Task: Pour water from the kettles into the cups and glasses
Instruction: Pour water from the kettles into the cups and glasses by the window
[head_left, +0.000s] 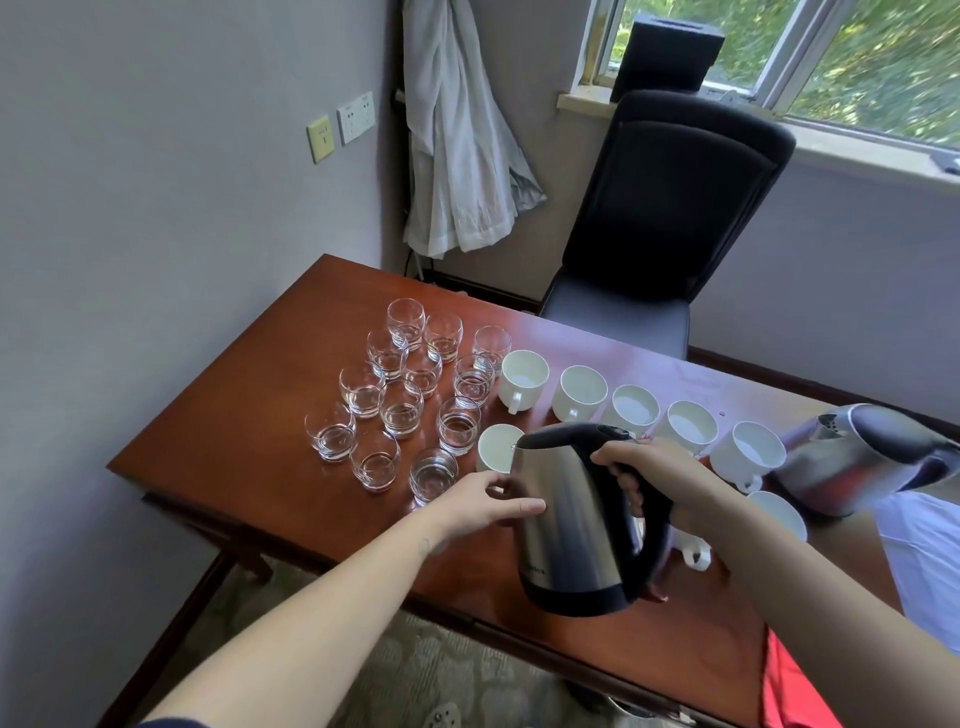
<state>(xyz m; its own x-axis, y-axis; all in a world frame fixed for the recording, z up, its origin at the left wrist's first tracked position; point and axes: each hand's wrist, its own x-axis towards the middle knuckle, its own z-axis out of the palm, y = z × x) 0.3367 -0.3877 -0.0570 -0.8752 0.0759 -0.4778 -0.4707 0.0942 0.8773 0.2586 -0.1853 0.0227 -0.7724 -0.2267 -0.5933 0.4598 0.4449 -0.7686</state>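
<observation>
My right hand (644, 478) gripped the handle of the kettle (561, 519), held tilted over the counter (234, 415), spout toward a cup (493, 449) at 11 o'clock. My left hand (483, 504) rested flat-fingered against the kettle's side, with the glasses (400, 405) at 10 o'clock.

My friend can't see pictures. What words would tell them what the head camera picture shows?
A person's right hand grips the handle of a steel kettle over a wooden table while the left hand touches its side. Behind it stand a cluster of glasses and a row of white cups.
</observation>
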